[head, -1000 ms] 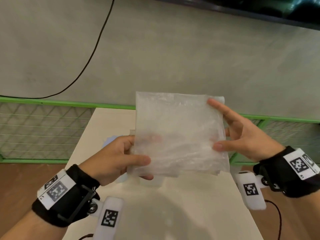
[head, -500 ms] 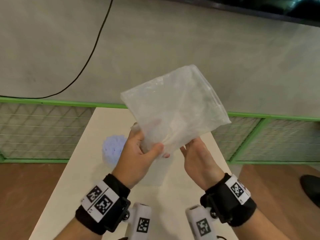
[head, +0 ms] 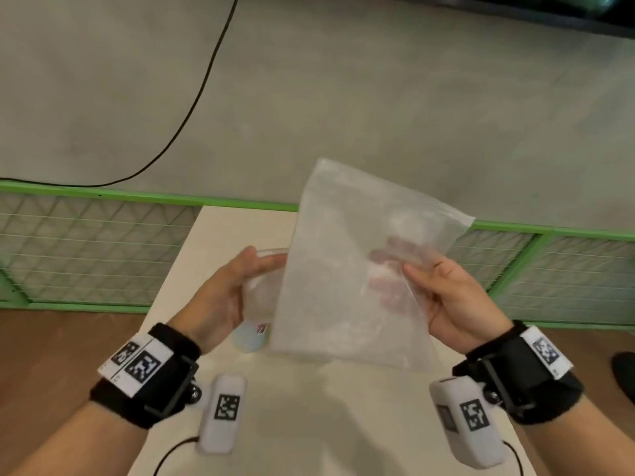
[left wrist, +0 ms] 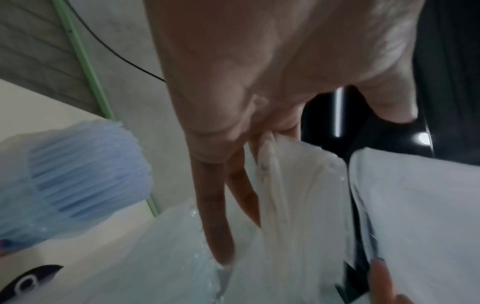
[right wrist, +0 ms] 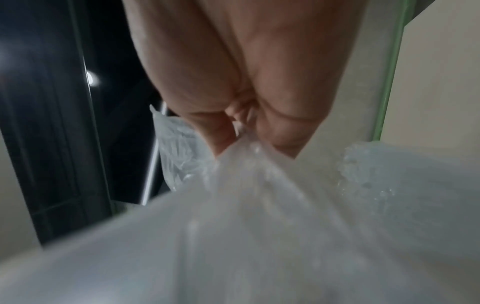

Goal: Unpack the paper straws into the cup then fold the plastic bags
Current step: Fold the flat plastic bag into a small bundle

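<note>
My right hand [head: 421, 281] pinches a large clear plastic bag [head: 357, 269] by its right edge and holds it up over the table; its fingers show through the film. In the right wrist view, thumb and finger of the right hand [right wrist: 246, 142] squeeze the bag [right wrist: 259, 216]. My left hand [head: 261, 273] holds a second, smaller clear bag [head: 264, 293], which sits between its fingers [left wrist: 215, 216] in the left wrist view. Below it stands the cup [head: 249, 341] of pale blue paper straws [left wrist: 85, 170].
The cream table [head: 309, 424] is narrow, with wooden floor on both sides. A green mesh fence [head: 86, 249] runs behind it, before a grey wall with a black cable [head: 192, 108]. A dark shoe [head: 625, 372] is at the right edge.
My hands were close together under the bags and have moved apart. The right hand carried the large bag to the right; the left keeps the other bag above the cup.
</note>
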{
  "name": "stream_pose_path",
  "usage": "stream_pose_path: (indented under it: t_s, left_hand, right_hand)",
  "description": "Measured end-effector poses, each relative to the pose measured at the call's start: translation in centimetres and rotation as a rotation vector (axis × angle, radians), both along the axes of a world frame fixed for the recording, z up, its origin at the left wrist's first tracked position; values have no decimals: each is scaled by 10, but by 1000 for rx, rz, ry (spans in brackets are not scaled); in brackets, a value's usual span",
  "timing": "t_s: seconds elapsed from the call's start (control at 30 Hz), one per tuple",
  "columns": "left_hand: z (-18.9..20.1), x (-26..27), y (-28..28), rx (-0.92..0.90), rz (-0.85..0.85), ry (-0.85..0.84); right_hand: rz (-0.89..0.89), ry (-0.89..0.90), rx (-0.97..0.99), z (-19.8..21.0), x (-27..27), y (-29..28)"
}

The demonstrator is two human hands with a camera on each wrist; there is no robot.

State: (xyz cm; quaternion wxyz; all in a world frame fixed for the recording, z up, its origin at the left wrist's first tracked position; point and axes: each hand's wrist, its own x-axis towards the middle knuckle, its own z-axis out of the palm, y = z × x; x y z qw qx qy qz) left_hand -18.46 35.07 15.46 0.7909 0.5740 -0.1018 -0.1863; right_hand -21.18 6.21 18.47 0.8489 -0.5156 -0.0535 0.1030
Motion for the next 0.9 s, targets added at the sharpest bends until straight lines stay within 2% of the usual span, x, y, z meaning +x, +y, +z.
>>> stream_pose_path:
  t_s: [0.07,0.17,0.43,0.53,0.63,0.77,0.9]
  left_hand:
    - [7,0,-4,94,-52,-31]
    - [16,-1,-10,142,-82,-59]
    - [16,-3,-11,87,31,-170]
    - [20,-2,-13,44,65,-222]
    - [21,-1,-16,66,56,-204]
    - [18,0,-19,31,65,-96]
    - [19,0,-21,42,84,-58]
  right_hand:
    - [73,26,-60,1,1,-1]
    - [89,13,-134,4,5,-2]
    - [43,-47,-327,11,8,-17]
    - [-7,-153,-385,12,9,-21]
    - [91,-286,-370,19,9,-22]
    - [148,-479,-517,27,10,-23]
    - [125,-566,-687,32,10,-25]
